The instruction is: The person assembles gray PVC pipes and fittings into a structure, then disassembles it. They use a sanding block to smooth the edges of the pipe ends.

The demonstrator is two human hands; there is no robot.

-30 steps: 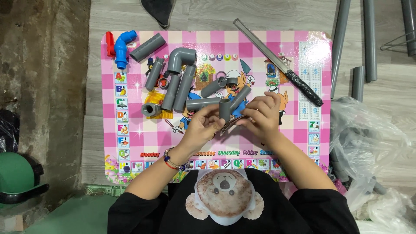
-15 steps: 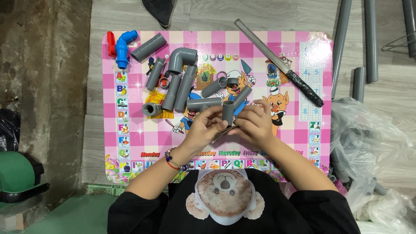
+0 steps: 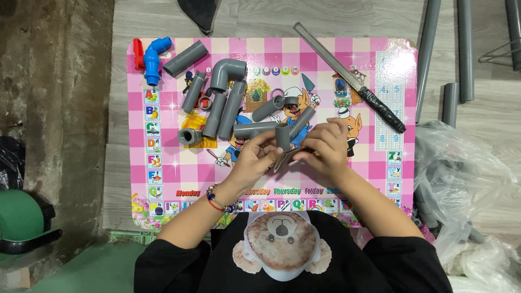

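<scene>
Both my hands meet over the middle of a pink picture-covered table. My left hand and my right hand together hold a short upright grey pipe piece. A thin dark strip sits between my fingers just below it; what kind of strip it is cannot be told. A beaded bracelet is on my left wrist. Just behind my hands lie several grey pipe lengths and a grey elbow fitting.
A blue elbow with a red part lies at the table's far left corner. A long saw blade with a black taped handle lies at the far right. Long grey pipes and clear plastic bags are on the floor to the right, a green object to the left.
My hands have stayed in place over the table's middle; my fingers shifted slightly around the short pipe piece.
</scene>
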